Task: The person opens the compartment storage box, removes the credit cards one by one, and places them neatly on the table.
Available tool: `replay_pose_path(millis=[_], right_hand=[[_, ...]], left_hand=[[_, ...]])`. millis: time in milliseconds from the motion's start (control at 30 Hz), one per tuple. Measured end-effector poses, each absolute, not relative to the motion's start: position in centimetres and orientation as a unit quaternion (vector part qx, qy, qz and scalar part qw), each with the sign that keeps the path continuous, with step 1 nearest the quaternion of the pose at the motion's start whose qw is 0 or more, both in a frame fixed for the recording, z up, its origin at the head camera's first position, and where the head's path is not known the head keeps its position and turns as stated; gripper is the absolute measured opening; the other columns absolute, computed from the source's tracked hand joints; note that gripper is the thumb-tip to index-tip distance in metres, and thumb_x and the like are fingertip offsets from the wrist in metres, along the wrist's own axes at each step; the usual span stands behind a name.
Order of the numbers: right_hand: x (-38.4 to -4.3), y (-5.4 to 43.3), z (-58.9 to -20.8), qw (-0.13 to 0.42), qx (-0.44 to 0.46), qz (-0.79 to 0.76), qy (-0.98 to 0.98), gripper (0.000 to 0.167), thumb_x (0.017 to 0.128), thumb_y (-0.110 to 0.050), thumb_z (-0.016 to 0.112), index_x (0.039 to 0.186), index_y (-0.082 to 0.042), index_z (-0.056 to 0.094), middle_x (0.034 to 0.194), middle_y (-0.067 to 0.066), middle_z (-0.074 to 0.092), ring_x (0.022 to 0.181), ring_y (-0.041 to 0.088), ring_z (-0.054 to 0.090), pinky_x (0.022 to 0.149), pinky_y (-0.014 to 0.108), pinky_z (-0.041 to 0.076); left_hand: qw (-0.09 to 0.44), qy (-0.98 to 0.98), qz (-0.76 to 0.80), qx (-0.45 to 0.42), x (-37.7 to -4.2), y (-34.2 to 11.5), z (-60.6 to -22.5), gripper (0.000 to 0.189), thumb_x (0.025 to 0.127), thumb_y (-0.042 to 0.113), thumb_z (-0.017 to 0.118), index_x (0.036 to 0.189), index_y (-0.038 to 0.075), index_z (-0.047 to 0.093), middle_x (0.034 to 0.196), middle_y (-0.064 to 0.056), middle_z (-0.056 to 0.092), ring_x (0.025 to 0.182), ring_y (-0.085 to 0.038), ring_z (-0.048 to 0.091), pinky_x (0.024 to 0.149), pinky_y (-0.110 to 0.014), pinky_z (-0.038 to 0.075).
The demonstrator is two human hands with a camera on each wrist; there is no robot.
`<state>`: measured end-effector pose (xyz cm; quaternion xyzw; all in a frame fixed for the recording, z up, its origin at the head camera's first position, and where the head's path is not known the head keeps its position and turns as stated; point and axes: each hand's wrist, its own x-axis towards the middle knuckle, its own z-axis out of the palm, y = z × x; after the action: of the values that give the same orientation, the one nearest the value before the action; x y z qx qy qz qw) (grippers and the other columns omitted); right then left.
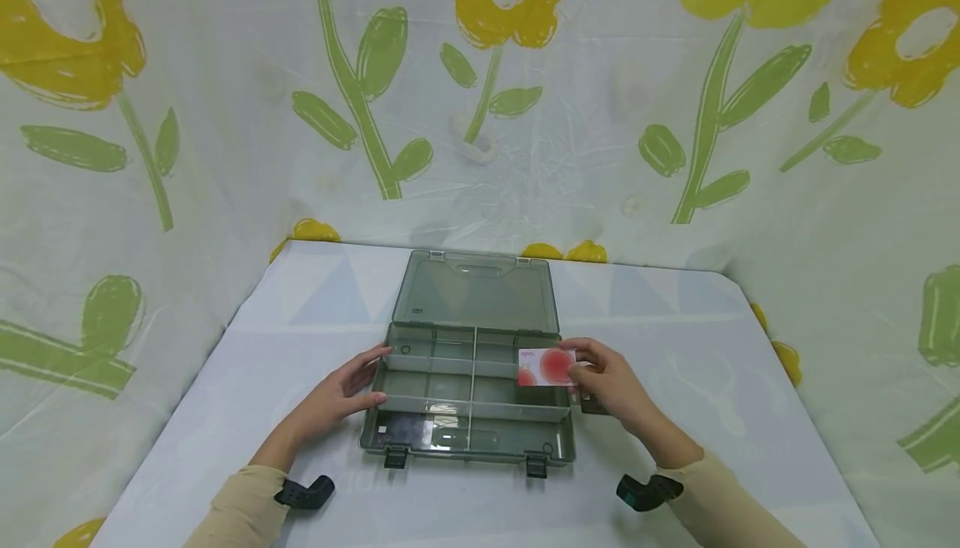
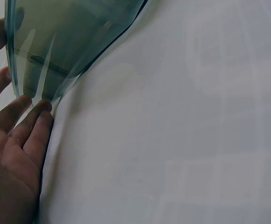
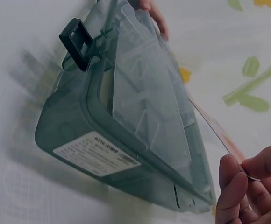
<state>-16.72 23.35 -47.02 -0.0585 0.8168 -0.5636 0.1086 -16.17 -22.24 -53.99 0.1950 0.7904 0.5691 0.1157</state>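
Observation:
A translucent grey-green compartment box [image 1: 517, 435] lies on the table with its lid [image 1: 476, 290] folded back. My right hand [image 1: 611, 381] pinches a white card with red circles [image 1: 546, 367] between thumb and fingers, over the right side of the box. In the right wrist view that card [image 3: 215, 128] shows nearly edge-on. My left hand [image 1: 345, 390] touches the box's left side, its fingers extended. From the left wrist, the fingertips of the hand [image 2: 21, 140] are right at the box wall [image 2: 74, 42]. A dark card [image 1: 401, 430] lies in the front left compartment.
Dividers [image 1: 471, 381] split the box into several compartments. Two dark latches [image 1: 536, 466] stick out at its front. A small dark flat item [image 1: 592, 404] lies on the table [image 1: 675, 465] partly under my right hand. Flower-printed cloth [image 1: 570, 156] surrounds the table.

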Motion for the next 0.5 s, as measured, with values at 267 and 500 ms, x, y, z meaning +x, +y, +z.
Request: replay_pose_path(millis=[267,500], right_hand=[[-16.5,25.1,-46.8,0.096,-0.045,-0.573,0.812,0.040,0.099,-0.008,0.064,0.137,0.001,0.055,0.114,0.022,0.064,0.076,0.027,0.066,0.066,0.030,0.060],[-16.2,26.7,-46.6,0.093,-0.022,-0.570,0.816,0.043,0.101,-0.008,0.062,0.140,0.002,0.047,0.119,0.021,0.063,0.079,0.021,0.065,0.068,0.029,0.059]], left_hand=[[0.116,0.791,0.568,0.195,-16.2,-22.2,-53.9,0.075,0.096,0.021,0.073,0.159,0.018,0.034,0.167,-0.015,0.021,0.151,-0.041,0.025,0.111,-0.007,0.028],[0.120,0.799,0.560,0.186,-16.0,-22.1,-53.7,0.076,0.096,0.024,0.073,0.160,0.019,0.033,0.167,-0.014,0.023,0.150,-0.040,0.026,0.120,-0.028,0.031]])
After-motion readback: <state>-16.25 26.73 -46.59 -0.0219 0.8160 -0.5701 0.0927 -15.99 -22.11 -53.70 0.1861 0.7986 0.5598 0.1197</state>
